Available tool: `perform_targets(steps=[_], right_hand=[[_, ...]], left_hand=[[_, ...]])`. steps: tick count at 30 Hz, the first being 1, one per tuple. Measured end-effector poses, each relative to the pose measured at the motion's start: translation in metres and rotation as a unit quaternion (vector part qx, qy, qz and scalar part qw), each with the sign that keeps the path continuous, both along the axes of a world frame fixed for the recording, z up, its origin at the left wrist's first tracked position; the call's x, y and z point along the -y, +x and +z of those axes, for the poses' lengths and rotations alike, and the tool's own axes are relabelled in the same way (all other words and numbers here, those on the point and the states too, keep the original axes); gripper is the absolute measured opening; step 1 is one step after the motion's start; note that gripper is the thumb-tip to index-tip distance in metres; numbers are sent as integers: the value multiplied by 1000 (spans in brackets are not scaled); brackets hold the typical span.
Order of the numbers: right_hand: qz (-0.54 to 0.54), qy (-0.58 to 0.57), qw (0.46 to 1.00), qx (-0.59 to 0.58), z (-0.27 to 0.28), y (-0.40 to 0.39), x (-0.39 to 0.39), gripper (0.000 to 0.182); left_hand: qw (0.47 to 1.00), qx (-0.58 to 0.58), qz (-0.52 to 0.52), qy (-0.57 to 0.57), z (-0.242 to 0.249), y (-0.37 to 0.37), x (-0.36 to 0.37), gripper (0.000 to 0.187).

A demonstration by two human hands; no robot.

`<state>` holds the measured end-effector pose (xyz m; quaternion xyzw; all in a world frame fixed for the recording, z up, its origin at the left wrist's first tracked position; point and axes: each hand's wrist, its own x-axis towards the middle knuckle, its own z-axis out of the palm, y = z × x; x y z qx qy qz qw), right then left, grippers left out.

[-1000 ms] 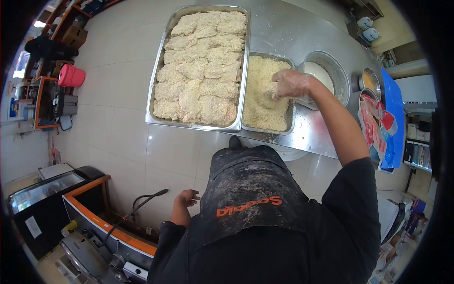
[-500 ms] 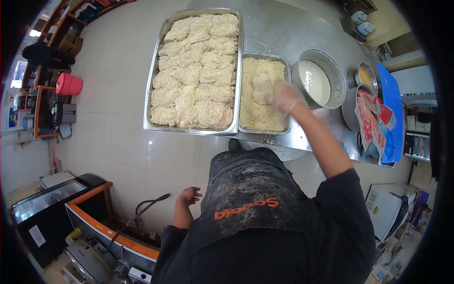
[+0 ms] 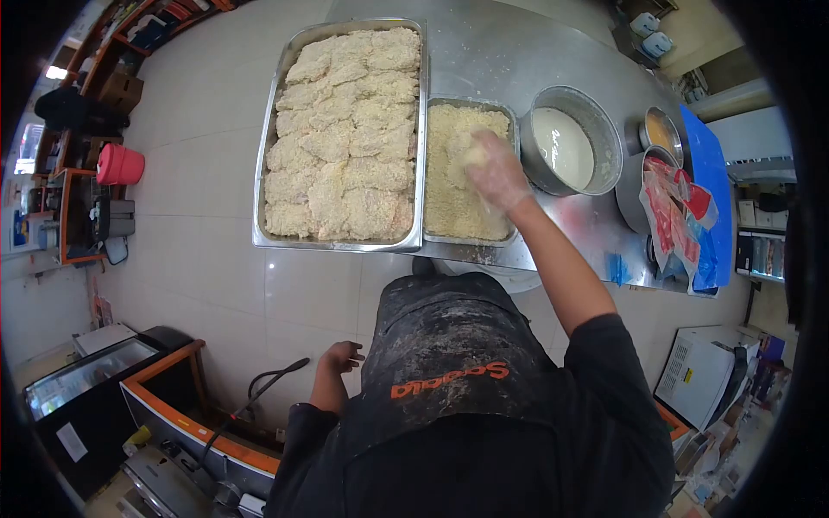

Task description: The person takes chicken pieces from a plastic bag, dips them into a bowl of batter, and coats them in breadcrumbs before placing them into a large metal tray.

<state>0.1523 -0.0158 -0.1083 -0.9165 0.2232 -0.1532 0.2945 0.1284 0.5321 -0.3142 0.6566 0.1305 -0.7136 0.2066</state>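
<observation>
My right hand (image 3: 499,173), in a clear plastic glove, is over the small metal tray (image 3: 467,240) of pale breadcrumbs (image 3: 458,203). Its fingers curl round a crumb-coated piece (image 3: 473,156), mostly hidden beneath them. To the left of it, a large metal tray (image 3: 335,247) holds rows of breaded pieces (image 3: 345,129), probably meat. Just right of the crumbs stands a round metal pot (image 3: 610,164) with white batter (image 3: 561,147). My left hand (image 3: 344,356) hangs low beside my apron, holding nothing, its fingers loosely bent and apart.
Farther right on the steel table (image 3: 484,52) are a bowl of orange liquid (image 3: 661,132), another metal pot (image 3: 635,190), red-and-clear plastic bags (image 3: 669,211) and a blue sheet (image 3: 710,250). An orange-edged counter (image 3: 203,432) stands at lower left.
My right hand has moved left and up over the crumbs, and its fingers now close over the piece that lay exposed there. My left hand stays low at my side.
</observation>
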Motion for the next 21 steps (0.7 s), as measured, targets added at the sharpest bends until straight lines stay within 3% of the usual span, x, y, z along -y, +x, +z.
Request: perform_targets(steps=[2,5,8,10,11,14,16,17,19,20,21], right_hand=[[21,-133,991,-5,-5,18,10,56],[-50,-126,988,-71,-10,22,1,60],[53,-253,962,-82,-32,-7,-34,65],[28,-184,974,-131,-26,-1,-25,65],[14,-148,977,-155,-25,3,-17,65],[160,-139,970,-117,-41,23,15,62],[222,-114,930,-270,-23,52,36,61],[239,-108,912,-317,-10,59,39,61],[259,-103,881,-382,17,70,42,62],[262,-103,872,-402,30,72,41,63],[247,-120,871,-408,45,74,37,57]], left_hand=[[999,4,36,20,7,1,3,48],[997,18,76,29,12,2,7,48],[993,6,108,37,17,-10,3,48],[991,-17,121,47,16,-23,-2,47],[996,-14,70,45,16,-29,-4,46],[997,14,-72,0,70,-31,13,43],[990,35,-137,-28,85,-34,15,42],[995,11,-99,-19,59,-39,1,42],[992,-83,79,45,-7,-54,-35,42],[982,-105,143,73,-18,-52,-42,42],[985,-80,137,67,-11,-47,-38,43]])
